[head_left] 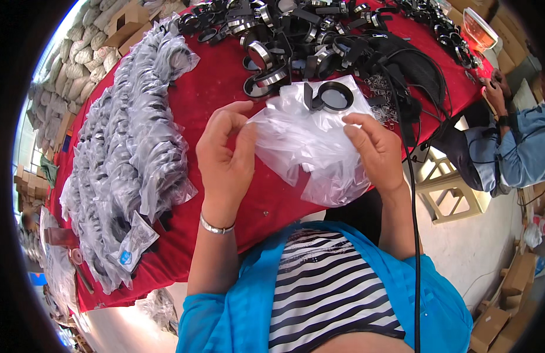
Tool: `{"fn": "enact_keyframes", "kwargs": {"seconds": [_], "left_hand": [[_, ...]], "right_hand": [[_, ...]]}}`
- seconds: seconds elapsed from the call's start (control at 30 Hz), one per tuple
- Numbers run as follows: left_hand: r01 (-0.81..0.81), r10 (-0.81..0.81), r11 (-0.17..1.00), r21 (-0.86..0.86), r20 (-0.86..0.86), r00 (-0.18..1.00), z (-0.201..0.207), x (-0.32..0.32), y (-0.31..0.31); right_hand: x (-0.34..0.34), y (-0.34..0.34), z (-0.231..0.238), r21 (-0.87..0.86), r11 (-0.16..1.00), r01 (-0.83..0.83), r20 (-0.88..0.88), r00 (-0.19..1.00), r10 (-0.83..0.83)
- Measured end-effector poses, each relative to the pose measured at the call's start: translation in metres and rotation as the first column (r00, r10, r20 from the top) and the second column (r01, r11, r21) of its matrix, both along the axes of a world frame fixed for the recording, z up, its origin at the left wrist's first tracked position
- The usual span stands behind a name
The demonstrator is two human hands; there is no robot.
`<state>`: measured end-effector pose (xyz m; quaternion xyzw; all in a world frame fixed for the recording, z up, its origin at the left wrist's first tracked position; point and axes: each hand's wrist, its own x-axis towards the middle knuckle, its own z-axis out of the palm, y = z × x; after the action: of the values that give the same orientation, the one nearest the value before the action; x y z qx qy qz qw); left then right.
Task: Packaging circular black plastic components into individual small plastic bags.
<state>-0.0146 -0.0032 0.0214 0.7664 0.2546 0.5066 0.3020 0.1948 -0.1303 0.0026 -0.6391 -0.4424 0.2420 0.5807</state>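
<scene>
Apparently separating clear plastic bags (308, 141), centre of frame, over red cloth (272, 194). Pinching a film corner with left hand (228, 156), thumb to fingertips; curling right hand (376, 152) at the opposite edge, thumb and index close, cannot tell if gripping film. Next, likely calls for parting one layer gently. Thin, glossy, milky-clear, crumpled; topped at upper end by black-rimmed round part (335, 96).
</scene>
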Motion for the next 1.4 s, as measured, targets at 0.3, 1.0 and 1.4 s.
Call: {"fn": "enact_keyframes", "kwargs": {"seconds": [0.3,1.0,1.4], "left_hand": [[0.157,-0.13,0.98,0.125,-0.199,0.971,0.018,0.007,-0.022],[0.314,0.095,0.879,0.36,-0.775,0.625,0.039,0.038,0.142],[-0.147,0.095,0.987,-0.07,-0.481,0.872,-0.013,-0.001,0.062]], "right_hand": [[-0.028,0.008,0.002,-0.003,0.97,-0.242,0.25,0.939,0.235],[-0.006,0.013,-0.029,0.017,0.961,-0.275,-0.434,0.864,0.255],[-0.027,0.009,-0.016,-0.014,0.955,-0.297,-0.309,0.91,0.278]]}}
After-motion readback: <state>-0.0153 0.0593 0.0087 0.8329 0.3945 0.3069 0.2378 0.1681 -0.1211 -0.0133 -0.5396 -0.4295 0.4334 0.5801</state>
